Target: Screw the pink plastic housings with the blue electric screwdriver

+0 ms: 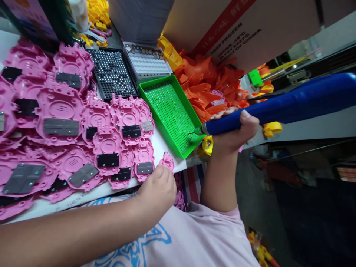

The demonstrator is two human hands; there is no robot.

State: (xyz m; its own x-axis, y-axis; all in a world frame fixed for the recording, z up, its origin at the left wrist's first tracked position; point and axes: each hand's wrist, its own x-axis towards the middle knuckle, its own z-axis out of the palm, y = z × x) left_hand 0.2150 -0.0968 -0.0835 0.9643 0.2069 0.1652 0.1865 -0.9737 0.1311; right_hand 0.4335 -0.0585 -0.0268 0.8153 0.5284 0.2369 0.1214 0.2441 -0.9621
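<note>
Head view: a long blue-bodied driver (283,105) is gripped by the right hand (241,130), tip over a green rectangular plastic tray (163,128), beside which a pink plastic casing (167,160) is pinched by the left hand (160,188).

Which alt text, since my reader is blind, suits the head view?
A person's right hand grips a blue tool, its tip at a green tray; the left hand holds a pink part. More pink parts, with gray or black plates, crowd the table.
</note>
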